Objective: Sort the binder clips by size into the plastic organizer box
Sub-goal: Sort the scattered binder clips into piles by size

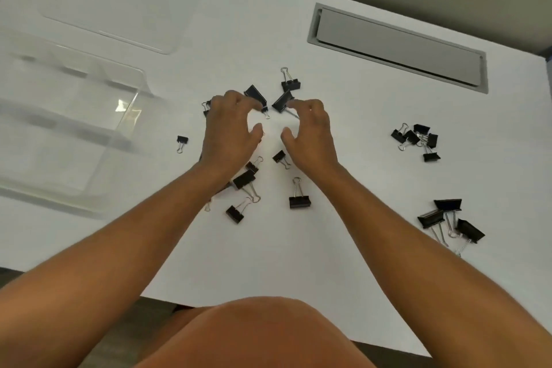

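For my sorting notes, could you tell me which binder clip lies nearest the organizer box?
The small lone clip left of the left hand; all others lie farther right.

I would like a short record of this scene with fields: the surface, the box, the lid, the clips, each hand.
surface: white table with a grey hatch
box: clear plastic organizer box at the left; no clips visible inside
lid: clear lid lying flat behind the box
clips: black binder clips scattered mid-table; small group and large group at the right
left hand: fingers curled over clips; grip unclear
right hand: fingers curled beside a large clip; grip unclear
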Available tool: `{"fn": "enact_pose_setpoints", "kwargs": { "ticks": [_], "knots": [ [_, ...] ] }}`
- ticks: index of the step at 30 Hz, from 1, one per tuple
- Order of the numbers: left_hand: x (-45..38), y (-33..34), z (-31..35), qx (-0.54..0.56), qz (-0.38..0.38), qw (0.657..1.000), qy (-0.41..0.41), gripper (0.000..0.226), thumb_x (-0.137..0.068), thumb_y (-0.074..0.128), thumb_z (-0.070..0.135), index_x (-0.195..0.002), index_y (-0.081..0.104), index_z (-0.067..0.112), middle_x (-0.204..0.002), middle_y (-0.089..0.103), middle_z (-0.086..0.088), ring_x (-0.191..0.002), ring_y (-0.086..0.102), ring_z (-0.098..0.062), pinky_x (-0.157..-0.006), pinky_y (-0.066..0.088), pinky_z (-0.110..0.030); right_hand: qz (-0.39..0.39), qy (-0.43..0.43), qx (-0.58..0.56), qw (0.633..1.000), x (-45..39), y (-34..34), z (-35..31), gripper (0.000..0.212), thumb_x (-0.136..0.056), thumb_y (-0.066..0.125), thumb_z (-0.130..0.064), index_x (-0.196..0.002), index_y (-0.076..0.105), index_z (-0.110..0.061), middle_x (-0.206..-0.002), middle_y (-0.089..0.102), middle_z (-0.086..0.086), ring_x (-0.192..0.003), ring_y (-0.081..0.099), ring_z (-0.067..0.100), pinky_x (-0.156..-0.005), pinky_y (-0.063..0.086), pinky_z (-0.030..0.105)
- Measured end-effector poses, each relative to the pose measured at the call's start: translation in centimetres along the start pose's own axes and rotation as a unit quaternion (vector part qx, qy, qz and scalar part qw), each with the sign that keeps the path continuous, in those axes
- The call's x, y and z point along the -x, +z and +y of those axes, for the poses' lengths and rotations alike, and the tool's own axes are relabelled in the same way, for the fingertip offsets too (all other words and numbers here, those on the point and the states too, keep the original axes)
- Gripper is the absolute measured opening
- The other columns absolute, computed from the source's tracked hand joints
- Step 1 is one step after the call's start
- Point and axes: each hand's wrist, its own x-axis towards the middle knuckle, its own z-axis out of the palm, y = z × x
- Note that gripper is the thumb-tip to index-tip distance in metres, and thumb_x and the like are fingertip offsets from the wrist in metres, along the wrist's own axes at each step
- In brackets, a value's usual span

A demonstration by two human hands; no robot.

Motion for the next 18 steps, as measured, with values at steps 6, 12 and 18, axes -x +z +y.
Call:
{"fn": "enact_pose_setpoints", "kwargs": {
  "ticks": [6,12,18],
  "knots": [
    [-7.1,1.8,-1.7,-0.159,-0.112,0.980,0.036,0.069,-0.095,0.069,0.046,-0.154,0.044,0.024,-0.153,0.046,-0.013,-0.136,0.042,-0.038,-0.107,0.035,-0.051,-0.041,0.032,0.121,0.991,-4.9,2.5,0.0,0.061,-0.098,0.062,-0.021,-0.157,0.044,-0.024,-0.162,0.034,0.011,-0.140,0.038,0.034,-0.104,0.046,0.040],
    [-7.4,2.3,-3.8,-0.115,-0.080,0.987,0.081,0.043,-0.098,0.068,0.038,-0.137,0.064,0.021,-0.132,0.061,-0.009,-0.121,0.055,-0.034,-0.101,0.036,-0.046,0.014,0.030,0.101,0.994,-4.6,3.6,0.2,0.035,-0.099,0.066,-0.020,-0.134,0.064,-0.016,-0.135,0.057,0.009,-0.118,0.052,0.031,-0.095,0.052,0.045],
    [-4.4,0.1,-2.8,0.069,0.055,0.993,0.079,0.035,-0.098,0.066,0.032,-0.131,0.064,0.018,-0.131,0.060,-0.001,-0.118,0.058,-0.023,-0.102,0.044,-0.037,0.137,0.122,-0.162,0.969,-1.4,1.4,-1.6,0.027,-0.096,0.066,-0.021,-0.123,0.066,-0.025,-0.123,0.060,-0.003,-0.103,0.065,0.009,-0.088,0.055,0.028]
  ]
}}
